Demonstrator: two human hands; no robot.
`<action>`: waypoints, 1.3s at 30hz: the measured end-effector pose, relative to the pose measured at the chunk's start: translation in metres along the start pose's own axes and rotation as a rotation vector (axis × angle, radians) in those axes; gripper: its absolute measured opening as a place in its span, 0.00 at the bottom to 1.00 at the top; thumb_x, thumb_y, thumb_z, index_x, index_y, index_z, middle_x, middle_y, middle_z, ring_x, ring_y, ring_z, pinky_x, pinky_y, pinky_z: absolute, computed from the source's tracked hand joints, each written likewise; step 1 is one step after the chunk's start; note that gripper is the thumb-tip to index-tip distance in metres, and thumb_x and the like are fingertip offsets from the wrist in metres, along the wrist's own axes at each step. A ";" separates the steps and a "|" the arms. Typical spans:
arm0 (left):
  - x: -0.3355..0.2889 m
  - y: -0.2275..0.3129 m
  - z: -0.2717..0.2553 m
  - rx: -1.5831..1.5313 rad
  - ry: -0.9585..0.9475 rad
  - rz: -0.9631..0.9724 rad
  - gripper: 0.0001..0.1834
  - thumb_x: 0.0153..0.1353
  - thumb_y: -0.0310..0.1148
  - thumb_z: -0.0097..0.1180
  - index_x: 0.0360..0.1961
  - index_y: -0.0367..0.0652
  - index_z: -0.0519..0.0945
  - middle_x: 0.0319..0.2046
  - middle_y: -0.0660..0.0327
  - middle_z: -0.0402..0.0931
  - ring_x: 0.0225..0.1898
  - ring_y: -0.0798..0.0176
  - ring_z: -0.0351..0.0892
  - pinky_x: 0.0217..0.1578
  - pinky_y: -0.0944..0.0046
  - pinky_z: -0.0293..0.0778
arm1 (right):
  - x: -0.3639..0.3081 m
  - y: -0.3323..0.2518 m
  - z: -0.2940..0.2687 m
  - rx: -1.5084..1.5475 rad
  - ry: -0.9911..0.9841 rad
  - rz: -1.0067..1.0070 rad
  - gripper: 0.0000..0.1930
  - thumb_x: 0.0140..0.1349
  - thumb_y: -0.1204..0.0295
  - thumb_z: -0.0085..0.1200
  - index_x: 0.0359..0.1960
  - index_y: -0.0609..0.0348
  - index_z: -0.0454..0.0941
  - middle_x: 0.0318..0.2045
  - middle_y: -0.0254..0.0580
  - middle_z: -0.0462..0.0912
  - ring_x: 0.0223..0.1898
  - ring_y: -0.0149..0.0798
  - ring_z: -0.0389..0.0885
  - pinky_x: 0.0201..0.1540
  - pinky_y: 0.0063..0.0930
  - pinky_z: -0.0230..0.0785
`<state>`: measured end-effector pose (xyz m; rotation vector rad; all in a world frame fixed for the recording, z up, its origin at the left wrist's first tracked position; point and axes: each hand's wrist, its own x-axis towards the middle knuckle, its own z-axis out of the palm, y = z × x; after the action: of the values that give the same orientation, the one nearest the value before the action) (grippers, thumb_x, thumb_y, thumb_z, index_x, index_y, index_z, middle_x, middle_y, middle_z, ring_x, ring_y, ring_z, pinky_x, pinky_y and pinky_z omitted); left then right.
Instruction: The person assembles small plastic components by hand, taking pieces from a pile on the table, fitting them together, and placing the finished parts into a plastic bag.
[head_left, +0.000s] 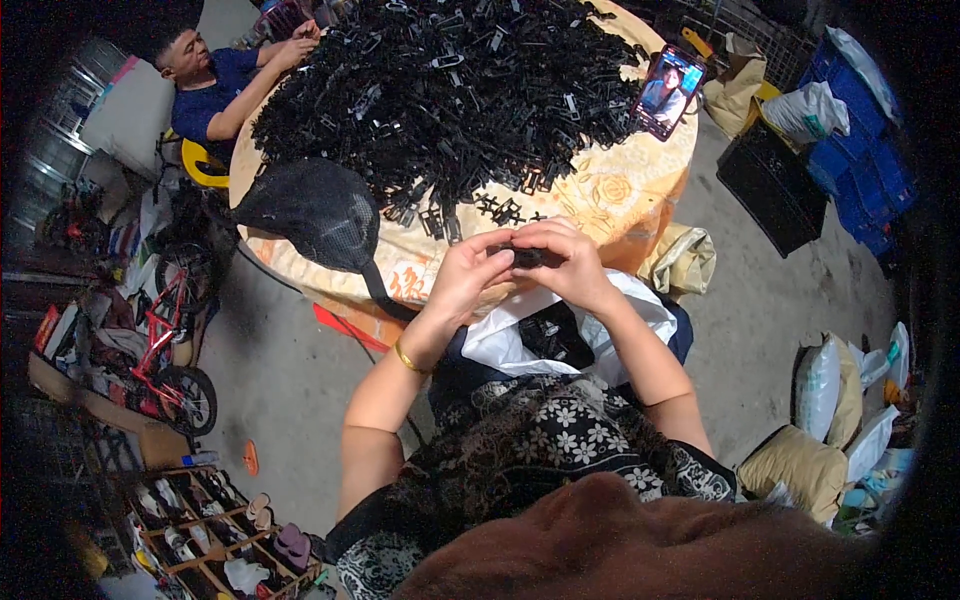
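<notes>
My left hand (468, 275) and my right hand (570, 262) meet just in front of the table's near edge. Between their fingertips they pinch a small black plastic part (525, 256), mostly covered by the fingers. A large heap of similar black plastic parts (440, 100) covers the far side of the round table, with a few loose pieces (500, 210) straying toward my hands. Below my wrists, a white bag (490, 340) lies open on my lap, and black pieces (555, 335) show inside it.
The table's patterned yellow cloth (610, 190) carries a black mesh cover (315, 215) at left and a lit phone (668, 92) at right. A co-worker (225, 85) sits far left, hands at the heap. Blue crates (860, 150), sacks (795, 465), a red bicycle (160, 340) and a shoe rack (205, 530) stand around.
</notes>
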<state>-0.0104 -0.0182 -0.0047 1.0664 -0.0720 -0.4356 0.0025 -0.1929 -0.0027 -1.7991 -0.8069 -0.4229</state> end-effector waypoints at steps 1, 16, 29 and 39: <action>-0.002 0.001 0.004 0.016 0.011 0.020 0.20 0.56 0.22 0.49 0.51 0.32 0.65 0.40 0.56 0.72 0.36 0.68 0.75 0.37 0.73 0.74 | -0.002 0.000 0.000 -0.001 0.000 0.002 0.14 0.40 0.74 0.61 0.32 0.62 0.77 0.33 0.44 0.79 0.38 0.43 0.76 0.43 0.30 0.67; 0.003 0.011 0.012 0.467 -0.052 0.096 0.20 0.55 0.27 0.53 0.50 0.35 0.68 0.33 0.61 0.76 0.28 0.71 0.74 0.27 0.73 0.70 | -0.025 -0.011 -0.043 0.103 -0.231 0.513 0.10 0.50 0.69 0.56 0.30 0.64 0.78 0.22 0.37 0.77 0.22 0.27 0.72 0.25 0.22 0.65; 0.055 0.050 -0.010 1.645 0.596 0.549 0.14 0.44 0.35 0.60 0.30 0.38 0.75 0.31 0.53 0.71 0.38 0.51 0.69 0.38 0.58 0.66 | 0.032 0.016 0.011 -0.449 -0.051 -0.056 0.12 0.46 0.77 0.52 0.35 0.58 0.77 0.33 0.40 0.77 0.39 0.44 0.71 0.42 0.31 0.65; 0.036 0.042 0.002 1.478 0.481 0.733 0.11 0.44 0.23 0.57 0.31 0.37 0.71 0.29 0.52 0.72 0.31 0.51 0.72 0.32 0.59 0.68 | 0.027 0.022 0.005 -0.154 0.231 0.219 0.14 0.51 0.74 0.52 0.41 0.59 0.74 0.32 0.49 0.76 0.33 0.49 0.75 0.37 0.34 0.67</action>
<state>0.0350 -0.0163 0.0265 2.4186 -0.3774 0.7065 0.0366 -0.1845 -0.0029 -1.9144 -0.4213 -0.5478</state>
